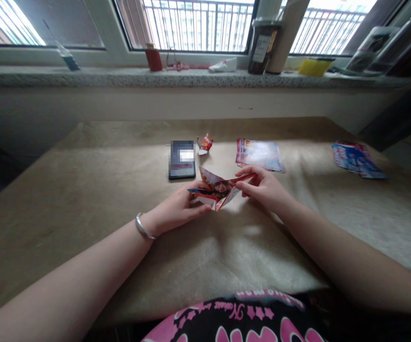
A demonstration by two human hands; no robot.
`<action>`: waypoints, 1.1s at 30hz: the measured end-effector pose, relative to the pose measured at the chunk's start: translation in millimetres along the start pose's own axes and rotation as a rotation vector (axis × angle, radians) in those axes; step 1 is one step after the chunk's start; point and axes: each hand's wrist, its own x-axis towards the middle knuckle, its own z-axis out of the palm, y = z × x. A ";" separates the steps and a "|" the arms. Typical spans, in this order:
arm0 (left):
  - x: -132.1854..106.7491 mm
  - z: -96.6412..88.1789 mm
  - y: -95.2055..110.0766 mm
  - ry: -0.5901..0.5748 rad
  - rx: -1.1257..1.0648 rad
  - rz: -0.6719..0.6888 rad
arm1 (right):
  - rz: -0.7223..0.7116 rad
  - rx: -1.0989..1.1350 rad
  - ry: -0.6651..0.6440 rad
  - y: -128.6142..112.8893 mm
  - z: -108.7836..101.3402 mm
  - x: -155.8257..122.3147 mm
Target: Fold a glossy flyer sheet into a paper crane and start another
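Left hand [178, 207]: thumb and fingers closed on folded paper [221, 188], left end.
Right hand [264, 188]: thumb and fingertips pinching right end.
Position: between both hands, over table [119, 280].
Handling: probably light, springy, easily creased; grip lightly near folds.

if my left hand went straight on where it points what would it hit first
The folded paper in your left hand; beyond that, probably your right hand at its other side, though depth is unclear.
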 end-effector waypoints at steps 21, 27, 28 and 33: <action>1.2 -0.7 -0.1 -0.010 0.007 0.031 | 0.019 0.149 -0.106 1.7 7.9 0.3; 0.7 0.3 -1.3 0.019 -0.017 0.019 | 0.087 0.205 -0.140 5.8 14.0 1.3; 1.1 0.4 -0.7 0.018 0.011 0.036 | 0.094 0.219 -0.136 6.6 14.8 2.0; 3.7 -0.2 3.5 0.045 0.222 0.137 | 0.076 0.273 -0.196 8.7 17.0 4.4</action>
